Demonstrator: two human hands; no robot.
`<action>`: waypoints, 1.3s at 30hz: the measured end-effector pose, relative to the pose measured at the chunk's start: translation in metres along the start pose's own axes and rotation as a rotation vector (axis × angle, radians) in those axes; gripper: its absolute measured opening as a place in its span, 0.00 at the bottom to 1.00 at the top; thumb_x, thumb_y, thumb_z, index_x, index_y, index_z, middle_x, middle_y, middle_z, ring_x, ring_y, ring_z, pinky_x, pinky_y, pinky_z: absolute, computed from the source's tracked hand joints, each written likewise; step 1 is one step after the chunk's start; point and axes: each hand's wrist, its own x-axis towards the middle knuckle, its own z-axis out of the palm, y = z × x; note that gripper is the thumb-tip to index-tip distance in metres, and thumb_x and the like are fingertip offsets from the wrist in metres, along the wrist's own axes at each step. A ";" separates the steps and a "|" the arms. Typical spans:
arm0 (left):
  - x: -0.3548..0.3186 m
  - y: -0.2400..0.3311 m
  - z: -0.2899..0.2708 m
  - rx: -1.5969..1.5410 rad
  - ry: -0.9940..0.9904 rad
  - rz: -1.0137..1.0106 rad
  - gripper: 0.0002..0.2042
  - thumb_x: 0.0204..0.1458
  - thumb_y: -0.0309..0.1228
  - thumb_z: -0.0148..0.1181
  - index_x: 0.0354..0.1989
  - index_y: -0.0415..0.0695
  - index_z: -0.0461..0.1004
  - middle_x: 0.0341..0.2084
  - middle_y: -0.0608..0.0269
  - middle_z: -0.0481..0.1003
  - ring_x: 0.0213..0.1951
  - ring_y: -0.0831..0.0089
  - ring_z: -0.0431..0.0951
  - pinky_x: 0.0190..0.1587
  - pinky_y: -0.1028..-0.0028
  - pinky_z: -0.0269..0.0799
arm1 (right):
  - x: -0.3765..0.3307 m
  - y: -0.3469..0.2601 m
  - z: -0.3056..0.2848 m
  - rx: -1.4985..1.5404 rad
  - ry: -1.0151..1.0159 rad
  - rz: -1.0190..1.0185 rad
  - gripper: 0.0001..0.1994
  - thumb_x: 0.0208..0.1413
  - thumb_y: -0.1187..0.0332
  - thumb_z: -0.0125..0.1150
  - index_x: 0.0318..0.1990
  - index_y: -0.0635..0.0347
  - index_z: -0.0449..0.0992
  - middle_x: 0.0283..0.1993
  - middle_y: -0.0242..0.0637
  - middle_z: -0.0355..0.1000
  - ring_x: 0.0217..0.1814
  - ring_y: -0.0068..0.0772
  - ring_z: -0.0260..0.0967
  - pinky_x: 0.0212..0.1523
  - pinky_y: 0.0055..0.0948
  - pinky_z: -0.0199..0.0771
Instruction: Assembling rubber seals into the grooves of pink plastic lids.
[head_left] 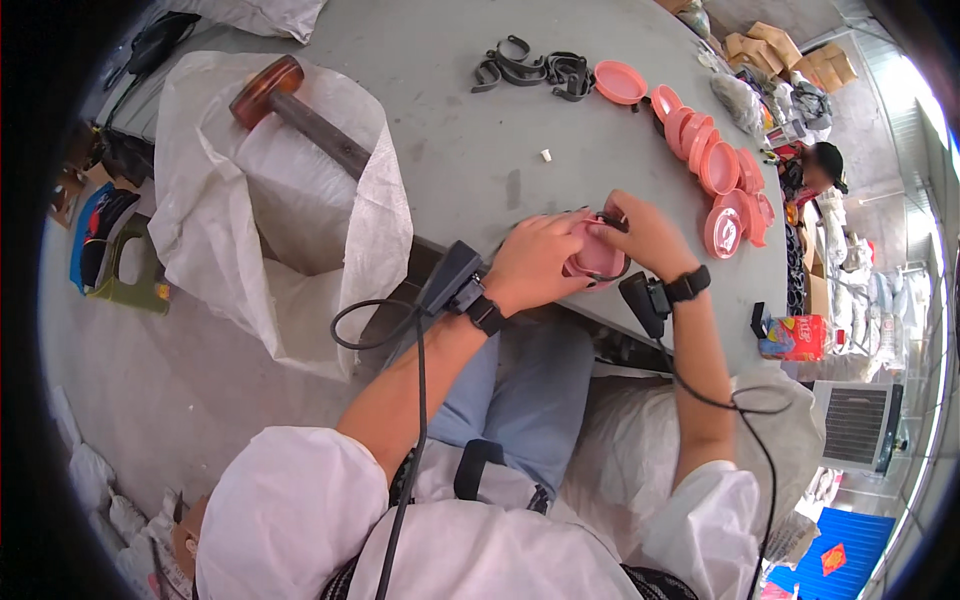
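Close to the table's front edge, a pink rounded plastic piece (604, 262) sits between my two hands. My left hand (537, 258) is closed over its left side, fingers wrapped on top. My right hand (648, 238) pinches a thin black curved strip (612, 222) at the upper side of the piece. Part of the strip runs along the lower edge; the fingers hide the rest. Farther back lie several black curved strips (537, 68) in a loose group. A row of shallow pink round pieces (719, 167) curves down the table's right side, some overlapping.
The grey table (440, 110) bears a small white bit (546, 155). At left, a mallet (293, 103) with an amber head rests on an open white woven sack (290, 270). A red packet (797, 338) is at the right edge. Cables hang from both wrists. Another person (815, 170) is at far right.
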 end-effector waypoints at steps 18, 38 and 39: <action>0.001 -0.005 0.001 -0.023 -0.074 0.035 0.13 0.38 0.35 0.67 0.28 0.43 0.70 0.58 0.52 0.64 0.53 0.56 0.68 0.54 0.60 0.61 | 0.034 0.011 -0.016 -0.583 -0.400 -0.393 0.17 0.59 0.54 0.47 0.31 0.57 0.74 0.28 0.42 0.73 0.33 0.48 0.70 0.35 0.43 0.68; 0.007 0.027 0.002 0.211 0.012 0.009 0.19 0.36 0.45 0.69 0.30 0.47 0.70 0.52 0.56 0.67 0.51 0.58 0.68 0.52 0.61 0.62 | -0.033 0.021 0.022 0.169 0.278 0.160 0.15 0.48 0.59 0.64 0.33 0.62 0.71 0.21 0.44 0.67 0.25 0.44 0.67 0.28 0.37 0.66; 0.006 0.027 0.001 0.184 -0.028 -0.032 0.19 0.36 0.45 0.69 0.31 0.47 0.71 0.52 0.56 0.68 0.51 0.59 0.69 0.51 0.61 0.62 | -0.037 0.021 0.026 0.232 0.317 0.218 0.15 0.49 0.60 0.63 0.35 0.62 0.71 0.21 0.43 0.68 0.25 0.42 0.67 0.28 0.36 0.66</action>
